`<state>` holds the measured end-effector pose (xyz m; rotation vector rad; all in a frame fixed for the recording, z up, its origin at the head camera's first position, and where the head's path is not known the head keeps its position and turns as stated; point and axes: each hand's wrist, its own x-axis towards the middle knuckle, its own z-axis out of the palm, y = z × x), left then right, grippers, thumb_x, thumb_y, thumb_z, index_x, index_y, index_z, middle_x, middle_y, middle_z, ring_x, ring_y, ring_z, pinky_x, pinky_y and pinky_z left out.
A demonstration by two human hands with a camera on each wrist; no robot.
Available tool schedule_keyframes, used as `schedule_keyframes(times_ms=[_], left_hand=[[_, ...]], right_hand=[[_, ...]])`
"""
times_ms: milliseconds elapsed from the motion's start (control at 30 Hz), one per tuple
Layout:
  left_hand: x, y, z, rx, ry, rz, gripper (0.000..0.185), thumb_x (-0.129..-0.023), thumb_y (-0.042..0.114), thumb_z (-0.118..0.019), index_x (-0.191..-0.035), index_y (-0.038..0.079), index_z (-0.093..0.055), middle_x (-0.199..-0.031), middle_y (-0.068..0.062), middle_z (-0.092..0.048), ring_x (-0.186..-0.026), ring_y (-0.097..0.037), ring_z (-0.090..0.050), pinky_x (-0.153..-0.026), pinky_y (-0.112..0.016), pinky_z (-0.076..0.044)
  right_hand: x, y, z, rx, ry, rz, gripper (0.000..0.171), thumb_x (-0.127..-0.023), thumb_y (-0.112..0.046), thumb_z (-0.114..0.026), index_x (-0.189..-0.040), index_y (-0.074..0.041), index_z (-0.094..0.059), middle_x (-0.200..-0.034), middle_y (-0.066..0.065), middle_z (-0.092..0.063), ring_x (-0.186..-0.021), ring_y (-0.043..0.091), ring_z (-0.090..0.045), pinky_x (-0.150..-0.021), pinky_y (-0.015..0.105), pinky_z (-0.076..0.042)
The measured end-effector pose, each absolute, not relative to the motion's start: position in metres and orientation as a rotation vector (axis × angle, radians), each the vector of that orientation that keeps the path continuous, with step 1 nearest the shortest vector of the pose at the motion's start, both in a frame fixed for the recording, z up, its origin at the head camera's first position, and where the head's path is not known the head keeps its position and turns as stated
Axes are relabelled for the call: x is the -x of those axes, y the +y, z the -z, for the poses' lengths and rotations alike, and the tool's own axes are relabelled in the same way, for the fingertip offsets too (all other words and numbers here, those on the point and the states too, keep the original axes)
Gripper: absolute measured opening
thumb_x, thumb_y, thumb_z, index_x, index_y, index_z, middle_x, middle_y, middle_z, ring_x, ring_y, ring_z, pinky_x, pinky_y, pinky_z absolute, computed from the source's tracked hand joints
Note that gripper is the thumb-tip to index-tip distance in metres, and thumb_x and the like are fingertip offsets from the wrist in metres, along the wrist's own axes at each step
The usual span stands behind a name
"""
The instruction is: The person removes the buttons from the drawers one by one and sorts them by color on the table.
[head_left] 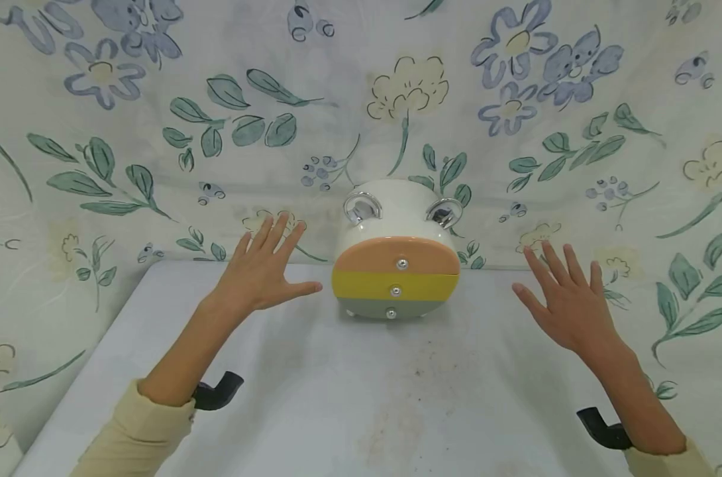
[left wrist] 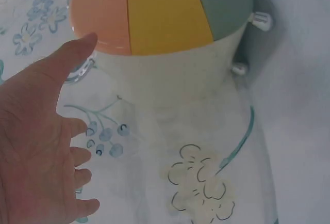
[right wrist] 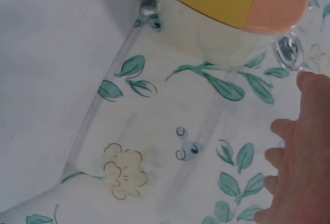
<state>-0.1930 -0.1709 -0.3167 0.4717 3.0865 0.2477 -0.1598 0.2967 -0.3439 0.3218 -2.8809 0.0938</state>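
A small rounded white box with three drawer fronts [head_left: 395, 286], orange over yellow over grey-green, stands at the back of the table. Each front has a silver knob, and two silver ear-shaped pieces [head_left: 363, 208] sit on top. To its left my left hand [head_left: 265, 265] is held with fingers spread, its thumb pointing at the box with a small gap in the head view. Farther off on the right, my right hand [head_left: 569, 301] also has its fingers spread and holds nothing. Both wrist views show the box's side, with silver feet [left wrist: 240, 68] at its base.
The white table [head_left: 313, 397] has brownish stains and specks in front of the box. Behind it hangs a floral cloth [head_left: 337, 132] that also runs down both sides. A black curved piece [head_left: 219, 391] sticks out by each wrist.
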Motion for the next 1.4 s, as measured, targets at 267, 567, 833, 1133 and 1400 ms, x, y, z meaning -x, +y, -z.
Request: schedule_keyframes(times_ms=[267,567,833,1133,1400], left_hand=[[0.193,-0.166,0.317,-0.447,3.063,-0.428,0.091,-0.098,0.06,-0.047,-0.16,0.004,-0.011,-0.165,-0.019,-0.004,-0.151,-0.037,-0.002,-0.118,-0.057,-0.004],[0.209,-0.142,0.327,-0.479,3.131,-0.502,0.082,-0.103,0.051,-0.043,-0.159,0.0,-0.012,-0.165,-0.018,-0.006,-0.151,-0.034,-0.005,-0.119,-0.053,-0.008],[0.223,-0.125,0.33,-0.46,3.19,-0.523,0.081,-0.104,0.051,-0.041,-0.159,0.002,-0.009,-0.166,-0.015,-0.002,-0.152,-0.031,0.0,-0.119,-0.053,-0.004],[0.236,-0.114,0.331,-0.472,3.223,-0.441,0.081,-0.104,0.051,-0.041,-0.16,0.002,-0.006,-0.167,-0.013,0.0,-0.152,-0.029,0.001,-0.119,-0.052,-0.002],[0.247,-0.106,0.329,-0.524,3.269,-0.367,0.077,-0.106,0.048,-0.034,-0.159,0.001,-0.005,-0.166,-0.014,-0.003,-0.152,-0.029,-0.002,-0.119,-0.052,-0.004]], right_hand=[[0.158,0.289,0.343,-0.356,-2.829,-0.29,0.064,-0.102,-0.038,-0.054,-0.153,-0.005,-0.036,-0.16,0.025,-0.023,-0.149,0.044,-0.008,-0.114,0.065,-0.002],[0.155,0.268,0.343,-0.304,-2.668,-0.728,0.046,-0.098,-0.023,-0.066,-0.137,-0.001,-0.056,-0.148,0.022,-0.045,-0.137,0.043,-0.039,-0.105,0.063,-0.035],[0.153,0.25,0.346,-0.348,-2.589,-0.907,0.047,-0.095,-0.014,-0.07,-0.137,0.001,-0.057,-0.144,0.019,-0.052,-0.134,0.037,-0.046,-0.101,0.053,-0.043],[0.151,0.23,0.353,-0.336,-2.57,-1.023,0.046,-0.094,-0.015,-0.071,-0.136,0.0,-0.058,-0.137,0.017,-0.059,-0.128,0.034,-0.053,-0.097,0.041,-0.047],[0.151,0.213,0.358,-0.323,-2.525,-1.14,0.042,-0.094,-0.014,-0.072,-0.132,0.0,-0.061,-0.132,0.016,-0.062,-0.122,0.031,-0.059,-0.092,0.033,-0.049]])
